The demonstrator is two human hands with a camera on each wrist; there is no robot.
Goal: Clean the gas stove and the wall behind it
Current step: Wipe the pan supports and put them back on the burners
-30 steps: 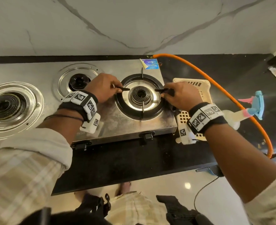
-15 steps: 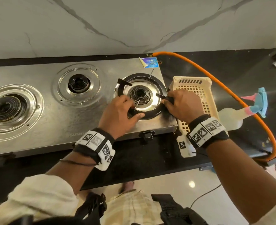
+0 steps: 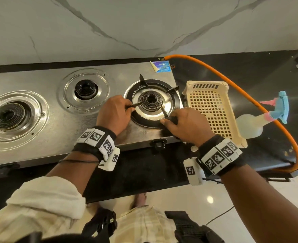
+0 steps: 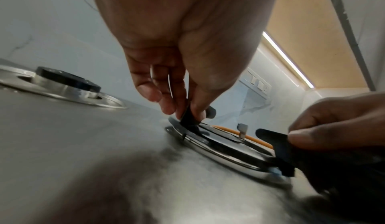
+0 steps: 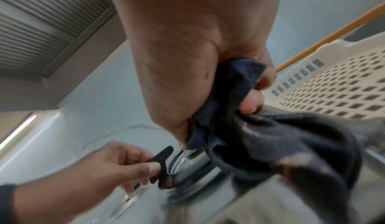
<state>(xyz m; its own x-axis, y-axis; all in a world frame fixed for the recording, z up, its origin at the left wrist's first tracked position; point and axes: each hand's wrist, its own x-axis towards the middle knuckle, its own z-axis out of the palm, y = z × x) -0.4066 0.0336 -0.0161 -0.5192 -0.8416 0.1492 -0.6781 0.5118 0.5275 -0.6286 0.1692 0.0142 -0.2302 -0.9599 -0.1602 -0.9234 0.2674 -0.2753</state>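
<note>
Gas stove (image 3: 60,130): brushed steel top, three burners in a row, sits on the black counter (image 3: 249,79) against the white marble wall (image 3: 144,25). Left and middle burners bare of supports; the rightmost burner (image 3: 150,101) carries a black pan support ring (image 3: 177,104) with four prongs. Left hand (image 3: 114,114): grip is a pinch of thumb and fingertips on the ring's left prong. Right hand (image 3: 186,126): grip clenched around a dark cloth (image 5: 260,138), thumb against the ring's front-right prong. Head view shows the surroundings: cream perforated basket (image 3: 211,111) just beside the stove's right edge, spray bottle (image 3: 260,120) lying on its side to the basket's right, orange gas hose (image 3: 246,95) arcing over the counter. Cloth barely shows from the head camera; the right wrist view shows it bunched in the palm and hanging down over the ring's edge. Left wrist view (image 4: 187,63) shows the pinch from low down, and the ring tilted, its left side slightly off the stove top. Blurred in places.
</note>
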